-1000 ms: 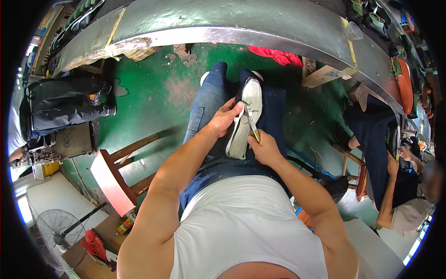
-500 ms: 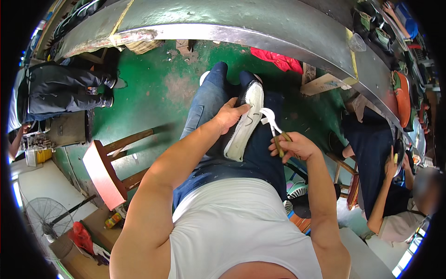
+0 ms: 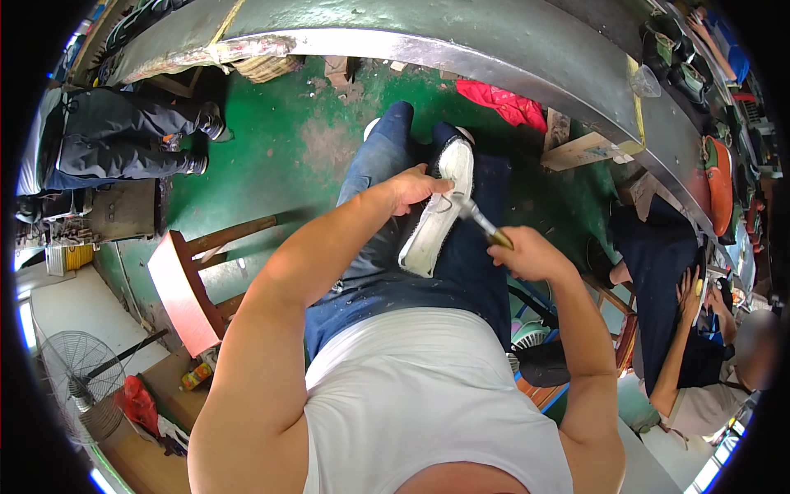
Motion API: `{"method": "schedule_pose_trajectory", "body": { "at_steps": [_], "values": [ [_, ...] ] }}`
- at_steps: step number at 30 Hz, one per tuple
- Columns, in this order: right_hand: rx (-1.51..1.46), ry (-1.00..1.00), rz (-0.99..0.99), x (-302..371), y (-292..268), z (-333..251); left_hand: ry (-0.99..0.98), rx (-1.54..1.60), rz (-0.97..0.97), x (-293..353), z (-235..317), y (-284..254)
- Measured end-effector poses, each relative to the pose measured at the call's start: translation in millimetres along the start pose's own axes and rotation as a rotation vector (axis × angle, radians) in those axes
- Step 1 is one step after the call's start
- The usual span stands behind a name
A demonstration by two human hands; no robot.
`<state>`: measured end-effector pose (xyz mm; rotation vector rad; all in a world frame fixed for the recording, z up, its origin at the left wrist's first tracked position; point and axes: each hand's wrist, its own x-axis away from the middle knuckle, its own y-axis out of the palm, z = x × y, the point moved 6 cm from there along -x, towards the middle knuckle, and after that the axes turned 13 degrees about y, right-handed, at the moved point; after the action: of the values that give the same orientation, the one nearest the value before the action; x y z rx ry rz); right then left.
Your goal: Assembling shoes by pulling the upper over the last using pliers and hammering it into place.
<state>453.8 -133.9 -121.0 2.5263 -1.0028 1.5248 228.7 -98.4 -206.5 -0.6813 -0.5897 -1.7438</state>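
Note:
Across my thighs lies a dark shoe point(image 3: 432, 235), bottom up, its long whitish underside edged with a dark stitched-looking rim and marked with a dark curved line near the middle. My left hand point(image 3: 418, 189) grips its left side, thumb pressed on the pale underside. In my right hand point(image 3: 531, 253) is a pair of pincers point(image 3: 487, 224) with metal jaws and brownish handles, the fingers wrapped round the handles. The head of the pincers meets the shoe's right edge, close to my left thumb; whether its jaws bite on anything is too small to tell.
A long metal-edged workbench point(image 3: 411, 51) curves across the far side. A wooden stool point(image 3: 185, 292) stands at left, with a fan point(image 3: 82, 383) behind it. Red cloth point(image 3: 506, 103) lies under the bench. One person's legs point(image 3: 132, 144) show at left; another person point(image 3: 683, 362) sits at right.
My right hand has turned the pincers, whose handles have come together, and brought their head onto the shoe's edge. My left hand has shifted slightly along the shoe.

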Motion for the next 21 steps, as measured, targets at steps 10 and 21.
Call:
{"method": "schedule_pose_trajectory", "body": {
  "at_steps": [10, 21],
  "values": [
    [0.681, -0.093, 0.261, 8.0, 36.5, -42.6, 0.067, 0.115, -0.093, 5.5, 6.0, 6.5],
    [0.172, 0.051, 0.024, 4.4, 52.4, 28.6, 0.386, 0.120, -0.225, 29.4, -14.9, 20.3]
  ]
}}
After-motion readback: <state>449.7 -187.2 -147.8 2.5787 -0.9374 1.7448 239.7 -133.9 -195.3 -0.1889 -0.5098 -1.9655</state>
